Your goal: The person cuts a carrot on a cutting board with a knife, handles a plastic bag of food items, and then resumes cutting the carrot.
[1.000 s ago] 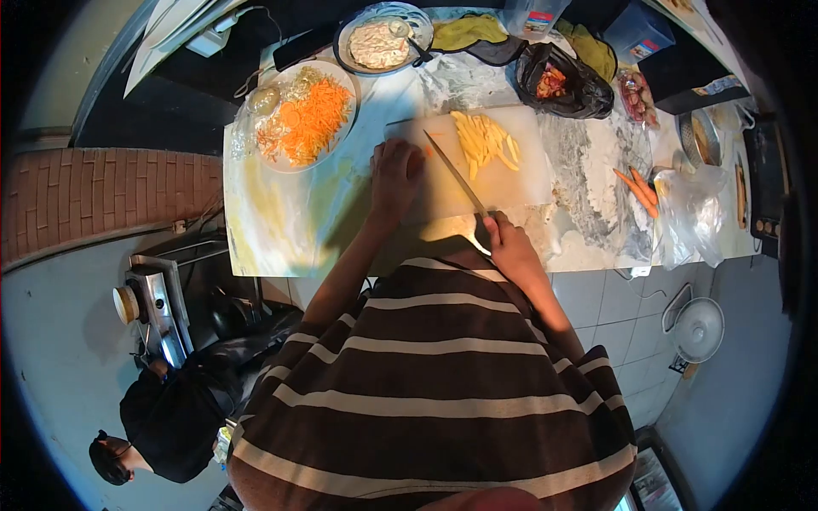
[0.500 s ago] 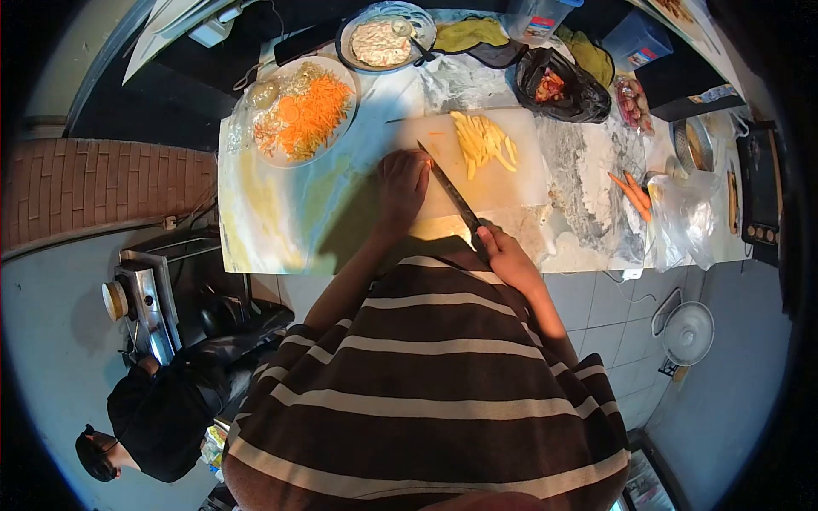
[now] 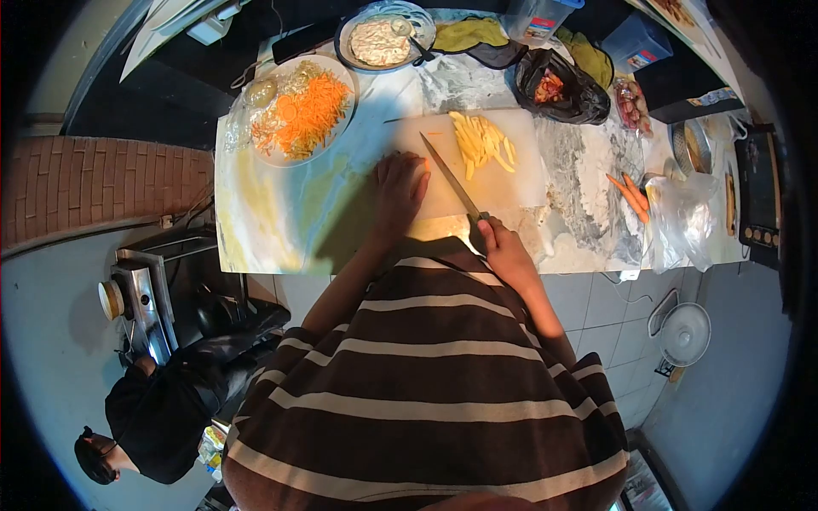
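Note:
My left hand (image 3: 397, 189) rests on the left side of the white cutting board (image 3: 524, 189), fingers curled over a piece of carrot (image 3: 426, 163). Only a bit of orange shows by the fingertips; the rest is hidden. In my right hand (image 3: 504, 249), near the board's front edge, is the handle of a kitchen knife (image 3: 452, 177). Its blade points away from me over the board, just right of the carrot and apart from it. Pale yellow sticks (image 3: 481, 145) lie in a pile on the board, and a thin orange strip (image 3: 434, 133) lies near the knife tip.
A plate (image 3: 348, 119) of shredded carrot stands back left, behind it a bowl (image 3: 344, 49) of creamy mix. A black bag (image 3: 588, 98), whole carrots (image 3: 630, 196) and a plastic bag (image 3: 682, 217) lie rightward. Another person (image 3: 162, 417) is at a stove (image 3: 143, 298) lower left.
The knife blade has swung away from the carrot to the right, and its flat side now shows lighter. My left hand has shifted slightly left and its fingers look a little looser.

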Demonstrator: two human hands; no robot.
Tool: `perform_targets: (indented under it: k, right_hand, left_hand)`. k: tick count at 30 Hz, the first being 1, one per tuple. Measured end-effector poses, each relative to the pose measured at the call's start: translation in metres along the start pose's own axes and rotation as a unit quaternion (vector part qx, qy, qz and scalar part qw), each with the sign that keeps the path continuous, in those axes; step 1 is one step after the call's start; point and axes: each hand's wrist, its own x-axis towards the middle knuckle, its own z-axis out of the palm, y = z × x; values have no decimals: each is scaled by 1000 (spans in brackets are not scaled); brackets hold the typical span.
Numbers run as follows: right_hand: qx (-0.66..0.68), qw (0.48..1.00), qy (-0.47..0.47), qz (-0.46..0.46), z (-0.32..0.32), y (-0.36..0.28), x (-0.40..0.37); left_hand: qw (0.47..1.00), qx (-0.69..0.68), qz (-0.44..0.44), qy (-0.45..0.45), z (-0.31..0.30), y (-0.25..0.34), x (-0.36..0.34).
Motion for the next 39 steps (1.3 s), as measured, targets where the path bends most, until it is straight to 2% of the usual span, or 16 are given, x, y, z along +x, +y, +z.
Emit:
perform_targets:
  k: [5, 7, 27, 32, 39]
  right_hand:
    - [-8, 1000, -15, 25, 2, -1, -3]
    - [-10, 1000, -10, 18, 5, 4, -3]
    - [-18, 999, -33, 24, 3, -10, -3]
    - [-76, 997, 29, -7, 7, -4, -6]
    - [-116, 992, 50, -24, 8, -5, -10]
  left_hand:
    - [999, -11, 41, -20, -4, -3, -10]
    - [997, 39, 67, -31, -10, 6, -7]
    - [997, 30, 54, -35, 3, 10, -10]
    - [997, 40, 56, -34, 2, 11, -10]
    - [997, 36, 56, -27, 1, 11, -10]
